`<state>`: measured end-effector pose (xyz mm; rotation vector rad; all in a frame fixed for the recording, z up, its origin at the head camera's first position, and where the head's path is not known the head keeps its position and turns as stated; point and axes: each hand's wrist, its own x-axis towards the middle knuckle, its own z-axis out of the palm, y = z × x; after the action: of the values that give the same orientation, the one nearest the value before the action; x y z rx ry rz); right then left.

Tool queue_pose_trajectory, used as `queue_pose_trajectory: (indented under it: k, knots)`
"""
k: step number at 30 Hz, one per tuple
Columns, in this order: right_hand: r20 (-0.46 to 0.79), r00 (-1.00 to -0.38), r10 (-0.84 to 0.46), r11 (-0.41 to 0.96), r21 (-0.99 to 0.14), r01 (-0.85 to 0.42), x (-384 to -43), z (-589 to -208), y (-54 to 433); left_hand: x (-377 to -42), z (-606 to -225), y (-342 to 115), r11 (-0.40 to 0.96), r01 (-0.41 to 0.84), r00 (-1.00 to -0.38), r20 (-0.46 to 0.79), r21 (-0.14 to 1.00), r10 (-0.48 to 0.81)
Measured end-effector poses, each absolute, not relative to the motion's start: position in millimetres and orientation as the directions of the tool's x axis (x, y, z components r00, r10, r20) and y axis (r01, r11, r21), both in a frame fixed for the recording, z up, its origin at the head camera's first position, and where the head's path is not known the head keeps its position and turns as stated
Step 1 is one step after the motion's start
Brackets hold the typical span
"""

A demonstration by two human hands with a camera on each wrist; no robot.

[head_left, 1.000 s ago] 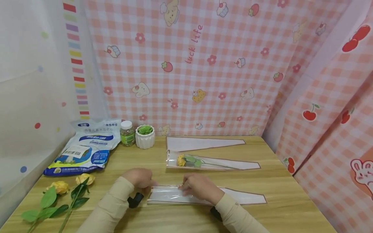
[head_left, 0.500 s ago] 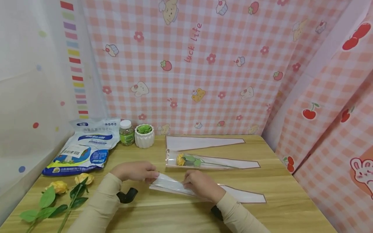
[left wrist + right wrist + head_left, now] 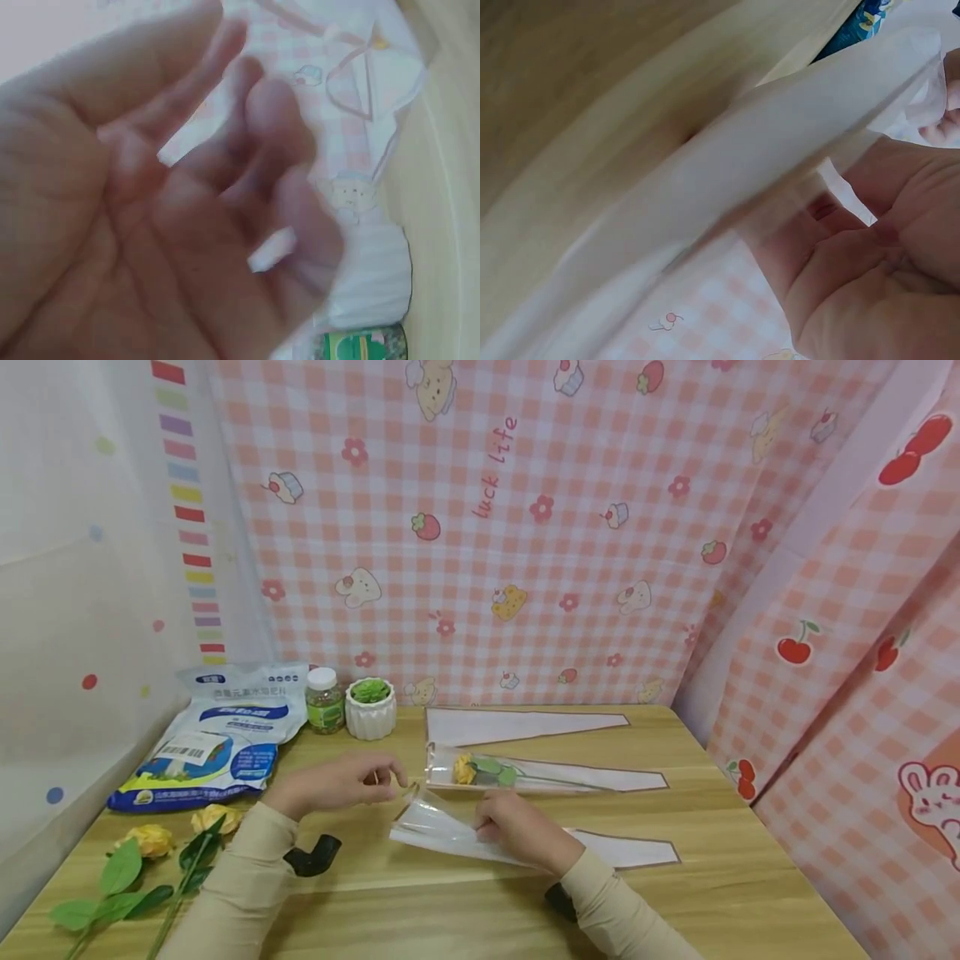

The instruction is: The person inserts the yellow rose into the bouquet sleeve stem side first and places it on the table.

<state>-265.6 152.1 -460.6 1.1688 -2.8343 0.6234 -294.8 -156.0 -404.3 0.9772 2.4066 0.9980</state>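
Note:
A clear-fronted, white-backed flower sleeve [image 3: 438, 833] with a brown border lies across the front of the table. Its wide left end is lifted and gapes. My right hand [image 3: 521, 828] grips the sleeve near its middle; in the right wrist view the sleeve [image 3: 772, 154] runs between thumb and fingers. Just left of the sleeve's mouth my left hand [image 3: 337, 781] is in the air, fingers loosely bent. The left wrist view shows that hand [image 3: 157, 217] holding nothing, somewhat blurred. Behind the sleeve lies another sleeve [image 3: 637, 779] with a yellow rose [image 3: 465, 769] inside.
A third, flat sleeve [image 3: 525, 725] lies at the table's back edge. Two loose yellow roses [image 3: 146, 842] lie front left. Behind them are a blue-white bag [image 3: 225, 735], a lidded jar [image 3: 324, 706] and a white plant pot [image 3: 371, 718]. Printed cloth [image 3: 465, 560] hangs behind.
My left hand first held the sleeve's wide end, lifted it, then let go and moved up and left. The sleeve's mouth now gapes. My right hand has kept its grip.

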Motion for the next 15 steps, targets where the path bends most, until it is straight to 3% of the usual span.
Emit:
queue_pose_trajectory:
  k: [5, 11, 15]
  knots:
    - [0.134, -0.717, -0.684, 0.643, -0.353, -0.680, -263, -459, 150, -297, -410, -146, 0.498, 0.557, -0.653, -0.020, 0.665, 0.757]
    - [0.034, -0.726, -0.687, 0.679, -0.326, -0.658, -259, -456, 143, -292, -410, -140, 0.518, 0.537, -0.653, -0.061, 0.666, 0.755]
    - [-0.014, -0.729, -0.684, 0.701, -0.288, -0.653, -257, -456, 139, -290, -410, -137, 0.496, 0.599, -0.650, 0.019, 0.629, 0.760]
